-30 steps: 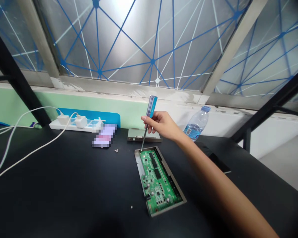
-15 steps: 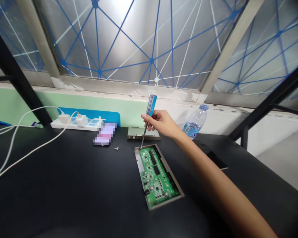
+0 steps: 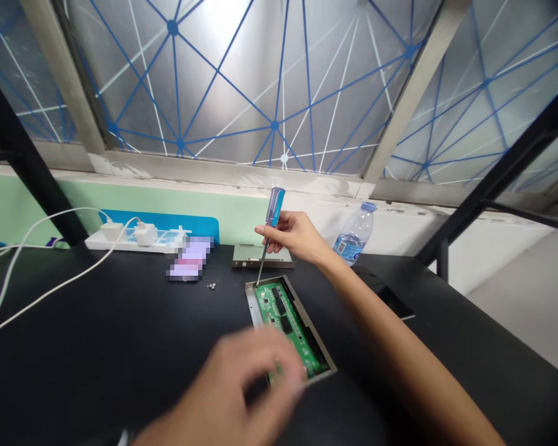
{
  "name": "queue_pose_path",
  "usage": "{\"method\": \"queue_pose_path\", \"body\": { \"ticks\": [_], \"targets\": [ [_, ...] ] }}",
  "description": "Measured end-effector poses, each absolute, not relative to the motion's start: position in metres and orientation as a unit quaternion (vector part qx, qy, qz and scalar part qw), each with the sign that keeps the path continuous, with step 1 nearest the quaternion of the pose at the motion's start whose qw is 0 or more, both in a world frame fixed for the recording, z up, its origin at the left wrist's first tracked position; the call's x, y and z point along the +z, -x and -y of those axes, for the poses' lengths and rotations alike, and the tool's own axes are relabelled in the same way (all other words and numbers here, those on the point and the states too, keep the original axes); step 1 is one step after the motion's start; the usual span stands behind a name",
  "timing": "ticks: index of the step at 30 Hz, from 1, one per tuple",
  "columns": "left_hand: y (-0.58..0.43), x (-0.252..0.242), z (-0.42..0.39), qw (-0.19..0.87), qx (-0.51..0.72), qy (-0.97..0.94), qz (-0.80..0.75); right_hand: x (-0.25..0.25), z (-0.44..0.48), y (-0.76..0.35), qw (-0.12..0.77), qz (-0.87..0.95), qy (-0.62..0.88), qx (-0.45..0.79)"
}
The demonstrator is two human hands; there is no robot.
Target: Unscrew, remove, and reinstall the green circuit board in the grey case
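My right hand (image 3: 295, 235) grips a screwdriver (image 3: 274, 209) with a blue and clear handle. Its shaft slants down, and the tip meets the far left corner of a green circuit board (image 3: 272, 303) set in a shallow metal frame (image 3: 323, 345). In the foreground my left hand (image 3: 246, 378) hangs over the near part of the board and hides much of it. Motion smears its curled fingers, so whether they hold anything is unclear. Several small screws (image 3: 212, 286) lie on the black table left of the frame. Behind it sits a metal cover plate (image 3: 263, 255).
A power strip (image 3: 130, 241) with white plugs and cables stands at the back left, a phone (image 3: 191, 259) with a blurred screen beside it. A water bottle (image 3: 354, 233) stands at the back right, near a flat dark device (image 3: 390, 296). Black metal posts flank the table.
My left hand has come into view from below and now covers the near part of the board. The right hand keeps the screwdriver at the same corner; the whole view has shifted slightly.
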State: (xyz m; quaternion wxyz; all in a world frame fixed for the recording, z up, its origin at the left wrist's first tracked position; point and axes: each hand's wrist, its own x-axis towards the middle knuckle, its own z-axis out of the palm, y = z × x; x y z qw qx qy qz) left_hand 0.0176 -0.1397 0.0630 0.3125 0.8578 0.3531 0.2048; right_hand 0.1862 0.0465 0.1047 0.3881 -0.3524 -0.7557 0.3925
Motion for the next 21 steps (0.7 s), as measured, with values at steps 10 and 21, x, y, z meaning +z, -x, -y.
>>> {"method": "queue_pose_path", "body": {
  "ticks": [10,21],
  "targets": [
    [-0.012,0.028,-0.018,0.343,0.373,-0.784,-0.359,0.105,-0.044,-0.187,0.4,0.746,0.34,0.41],
    [-0.008,0.003,-0.004,0.274,0.405,-0.778,-0.394,0.104,-0.039,-0.184,0.41,0.776,0.425,0.223]
  ]
}}
